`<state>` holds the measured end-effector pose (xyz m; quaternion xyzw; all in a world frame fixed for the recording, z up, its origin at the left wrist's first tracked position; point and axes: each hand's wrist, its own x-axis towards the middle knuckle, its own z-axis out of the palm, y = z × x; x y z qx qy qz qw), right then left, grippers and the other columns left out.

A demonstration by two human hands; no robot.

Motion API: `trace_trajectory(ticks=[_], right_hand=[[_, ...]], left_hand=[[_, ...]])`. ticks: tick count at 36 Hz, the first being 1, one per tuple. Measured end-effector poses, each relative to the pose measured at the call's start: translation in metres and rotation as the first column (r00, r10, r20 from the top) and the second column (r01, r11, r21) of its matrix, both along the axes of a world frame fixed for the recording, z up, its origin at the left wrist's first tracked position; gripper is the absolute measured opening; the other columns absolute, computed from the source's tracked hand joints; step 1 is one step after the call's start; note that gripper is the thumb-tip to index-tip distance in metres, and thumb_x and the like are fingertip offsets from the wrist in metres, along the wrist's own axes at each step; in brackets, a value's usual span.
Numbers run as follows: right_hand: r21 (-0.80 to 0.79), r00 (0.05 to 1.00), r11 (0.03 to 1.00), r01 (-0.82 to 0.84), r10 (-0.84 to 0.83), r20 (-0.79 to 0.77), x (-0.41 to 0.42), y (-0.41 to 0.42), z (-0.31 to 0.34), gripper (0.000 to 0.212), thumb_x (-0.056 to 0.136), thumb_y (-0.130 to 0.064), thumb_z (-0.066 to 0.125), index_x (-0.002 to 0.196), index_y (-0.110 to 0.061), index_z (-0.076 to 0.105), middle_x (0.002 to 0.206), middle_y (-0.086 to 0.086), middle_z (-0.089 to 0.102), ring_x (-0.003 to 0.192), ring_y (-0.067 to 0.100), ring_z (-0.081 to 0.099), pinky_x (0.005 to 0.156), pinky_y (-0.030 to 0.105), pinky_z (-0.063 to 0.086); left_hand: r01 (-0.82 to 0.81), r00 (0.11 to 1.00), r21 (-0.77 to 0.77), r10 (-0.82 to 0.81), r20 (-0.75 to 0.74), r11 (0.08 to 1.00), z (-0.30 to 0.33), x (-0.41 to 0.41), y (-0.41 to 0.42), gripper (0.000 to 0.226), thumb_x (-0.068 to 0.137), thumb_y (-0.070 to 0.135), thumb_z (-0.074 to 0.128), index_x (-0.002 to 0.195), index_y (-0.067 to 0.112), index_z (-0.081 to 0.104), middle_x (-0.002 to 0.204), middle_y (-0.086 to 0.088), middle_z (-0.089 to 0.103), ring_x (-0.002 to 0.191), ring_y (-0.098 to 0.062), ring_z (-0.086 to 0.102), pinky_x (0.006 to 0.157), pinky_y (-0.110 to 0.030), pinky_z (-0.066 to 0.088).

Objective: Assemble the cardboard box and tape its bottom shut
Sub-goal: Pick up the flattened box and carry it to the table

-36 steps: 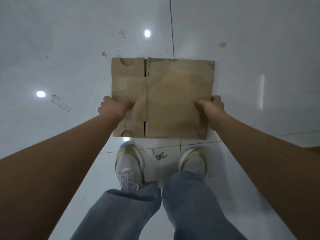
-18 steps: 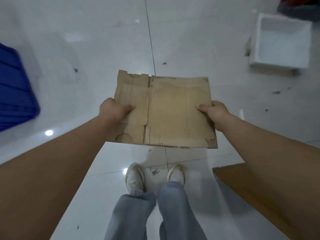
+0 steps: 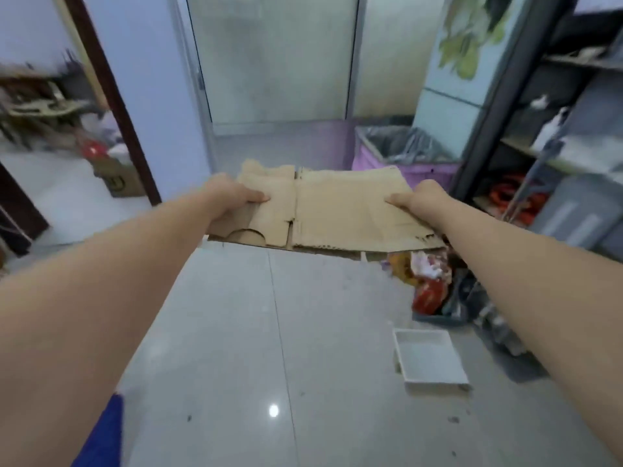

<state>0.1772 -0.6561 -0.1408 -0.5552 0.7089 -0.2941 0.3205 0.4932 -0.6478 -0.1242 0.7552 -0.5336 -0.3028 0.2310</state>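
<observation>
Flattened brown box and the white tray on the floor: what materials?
Flattened brown box: corrugated cardboard, matte and worn; frayed, torn edges and crease lines show it. White rectangular tray: probably foam or plastic; thick plain walls, dull surface, too blurred to settle.

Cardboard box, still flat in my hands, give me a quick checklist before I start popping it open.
1. Left hand grips the left edge of the flattened cardboard box: ok.
2. Right hand grips the right edge: ok.
3. Box opened into shape: not ok, it is flat.
4. Free tiled floor below to work over: ok.
5. Tape within sight: not ok, none visible.
6. White tray lies off to the right, not underfoot: ok.
</observation>
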Motion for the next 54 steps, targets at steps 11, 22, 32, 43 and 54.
trace_trajectory(ticks=[11, 22, 32, 43, 54], right_hand=[[-0.379, 0.970, 0.925, 0.021, -0.110, -0.215, -0.045, 0.085, 0.343, 0.087, 0.075, -0.055, 0.069, 0.137, -0.003, 0.036, 0.138, 0.016, 0.046, 0.113, 0.032, 0.050, 0.083, 0.034, 0.038], [-0.441, 0.909, 0.884, 0.158, -0.304, -0.285, -0.072, 0.162, 0.440, 0.091, 0.076, -0.053, 0.069, 0.144, -0.006, 0.030, 0.145, 0.014, 0.039, 0.126, 0.031, 0.044, 0.094, 0.037, 0.038], [-0.397, 0.807, 0.819, 0.415, -0.533, -0.255, -0.083, 0.242, 0.422, 0.084, 0.076, -0.053, 0.070, 0.137, -0.003, 0.039, 0.136, 0.016, 0.047, 0.106, 0.030, 0.050, 0.081, 0.034, 0.038], [-0.388, 0.568, 0.621, 0.680, -0.782, -0.257, -0.103, 0.390, 0.391, 0.063, 0.078, -0.047, 0.071, 0.116, 0.002, 0.058, 0.106, 0.013, 0.061, 0.088, 0.024, 0.054, 0.078, 0.030, 0.040], [-0.388, 0.240, 0.312, 0.867, -0.945, -0.224, -0.129, 0.649, 0.388, 0.059, 0.081, -0.044, 0.068, 0.118, 0.001, 0.058, 0.104, 0.011, 0.062, 0.087, 0.022, 0.055, 0.078, 0.030, 0.042]], left_hand=[[0.164, 0.978, -0.292, -0.116, 0.172, 0.942, 0.346, -0.034, 0.070, 0.083, 0.067, 0.064, 0.071, 0.122, 0.006, 0.053, 0.119, -0.013, 0.058, 0.107, -0.035, 0.056, 0.098, -0.044, 0.044], [0.276, 0.940, -0.396, -0.161, 0.300, 0.876, 0.419, -0.067, 0.103, 0.085, 0.076, 0.068, 0.057, 0.130, 0.003, 0.048, 0.124, -0.015, 0.054, 0.106, -0.033, 0.052, 0.089, -0.037, 0.040], [0.488, 0.873, -0.389, -0.428, 0.236, 0.781, 0.401, -0.103, 0.099, 0.088, 0.074, 0.066, 0.061, 0.133, 0.004, 0.043, 0.121, -0.015, 0.051, 0.095, -0.027, 0.051, 0.085, -0.038, 0.040], [0.748, 0.641, -0.392, -0.737, 0.216, 0.535, 0.363, -0.199, 0.146, 0.092, 0.071, 0.066, 0.065, 0.132, 0.000, 0.046, 0.135, -0.019, 0.049, 0.116, -0.034, 0.051, 0.094, -0.037, 0.041], [0.908, 0.304, -0.379, -0.903, 0.304, 0.178, 0.381, -0.320, 0.337, 0.093, 0.074, 0.071, 0.057, 0.136, 0.003, 0.043, 0.141, -0.014, 0.045, 0.122, -0.032, 0.047, 0.096, -0.037, 0.037]])
